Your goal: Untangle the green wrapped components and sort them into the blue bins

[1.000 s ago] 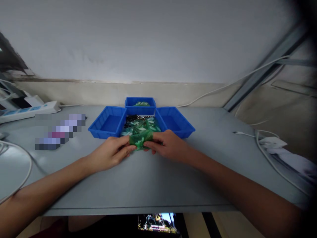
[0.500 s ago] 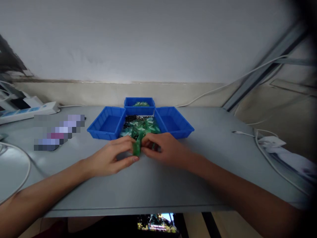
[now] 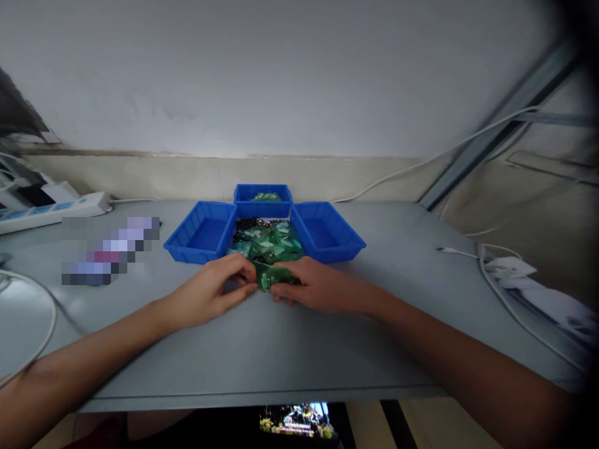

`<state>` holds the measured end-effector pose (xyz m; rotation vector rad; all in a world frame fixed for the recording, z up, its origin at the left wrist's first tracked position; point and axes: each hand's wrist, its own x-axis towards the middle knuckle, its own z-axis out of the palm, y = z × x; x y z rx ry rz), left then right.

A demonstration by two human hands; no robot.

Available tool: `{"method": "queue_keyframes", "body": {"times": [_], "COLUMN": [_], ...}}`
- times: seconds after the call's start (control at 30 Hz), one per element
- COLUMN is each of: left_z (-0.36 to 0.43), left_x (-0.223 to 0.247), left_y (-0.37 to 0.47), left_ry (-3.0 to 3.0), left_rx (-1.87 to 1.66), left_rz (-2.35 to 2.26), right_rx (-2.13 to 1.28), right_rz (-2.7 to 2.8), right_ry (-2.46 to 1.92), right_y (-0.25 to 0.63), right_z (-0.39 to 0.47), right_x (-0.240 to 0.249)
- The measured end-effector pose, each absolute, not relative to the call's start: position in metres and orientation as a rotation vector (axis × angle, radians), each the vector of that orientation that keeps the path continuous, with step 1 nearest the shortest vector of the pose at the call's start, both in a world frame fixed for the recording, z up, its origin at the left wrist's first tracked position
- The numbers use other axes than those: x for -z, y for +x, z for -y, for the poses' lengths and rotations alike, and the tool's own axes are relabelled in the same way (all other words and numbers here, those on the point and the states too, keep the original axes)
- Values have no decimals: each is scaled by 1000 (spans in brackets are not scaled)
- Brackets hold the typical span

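- The left hand (image 3: 210,290), centre-left of the frame, had its thumb and forefinger nearly closed at the left edge of a green packet (image 3: 267,279); a firm hold there could not be told.
- The right hand (image 3: 327,285), just right of centre, had its fingers closed on the packet's right end; the packet sat low centre, in front of a pile of green packets (image 3: 269,240), with pale shapes showing in it.
- The thin film looked likely to slip or crease if the fingers pulled unevenly; if it split or came open, small contents could scatter; a knuckle brushing the pile could drag other packets along, or mix them with the dark pieces (image 3: 248,224) at its back.
- Blue trays stood left (image 3: 189,254), right (image 3: 340,253) and behind (image 3: 262,209) the pile; a forearm swung wide might nudge one.
- The desk (image 3: 262,358) was grey and smooth; a pale wall (image 3: 281,81) rose behind it; a power strip (image 3: 87,207) lay far left, a metal brace (image 3: 486,140) slanted upper right, and a lit screen (image 3: 297,421) showed below the desk edge.
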<state>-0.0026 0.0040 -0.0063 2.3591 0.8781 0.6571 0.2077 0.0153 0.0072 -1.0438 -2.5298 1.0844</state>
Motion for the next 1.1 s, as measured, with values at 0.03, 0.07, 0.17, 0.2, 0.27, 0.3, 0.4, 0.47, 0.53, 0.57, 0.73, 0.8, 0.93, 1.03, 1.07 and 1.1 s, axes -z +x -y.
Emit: {"method": "queue_keyframes", "body": {"times": [0.03,0.07,0.17,0.2,0.27,0.3,0.4,0.47,0.53,0.57,0.73,0.8,0.93,1.03,1.07,1.1], "left_z": [-5,-5,-4,-4,-3,-2,-3,-3,-4,-4,-2,-1,0,-2,-2,-2], "left_x": [8,8,8,8,8,8,9,9,7,6,1,0,1,2,3,3], "left_y": [-3,-2,-2,-2,-2,-2,-3,-3,-4,-4,-3,-3,-5,-6,-6,-7], "left_ry": [2316,2289,2301,2315,2330,2331,2330,2350,2372,2379,2391,2433,2544,2593,2620,2654], "left_rx": [-664,-672,-711,-711,-661,-625,-568,-564,-527,-500,-449,-460,-467,-480,-472,-462], "left_rz": [-893,-895,-880,-878,-882,-882,-867,-850,-840,-835,-859,-839,-782,-776,-760,-734], "right_rx": [-1152,-1210,-1315,-1323,-1304,-1285,-1232,-1222,-1258,-1283,-1263,-1218,-1155,-1188,-1204,-1204], "right_rz": [2527,2519,2507,2516,2550,2567,2579,2553,2500,2470,2446,2472,2519,2520,2528,2539], "right_ry": [-1040,-1032,-970,-945,-918,-921,-992,-1038,-1077,-1095,-1135,-1146,-1120,-1099,-1093,-1086], "right_y": [209,210,213,213,214,214,213,213,213,213,212,212,214,214,214,213], "right_z": [-17,-18,-21,-21,-21,-21,-21,-21,-20,-19,-17,-17,-16,-16,-16,-15], "right_x": [-6,-6,-7,-8,-10,-11,-12,-12,-12,-12,-12,-12,-11,-10,-10,-11]}}
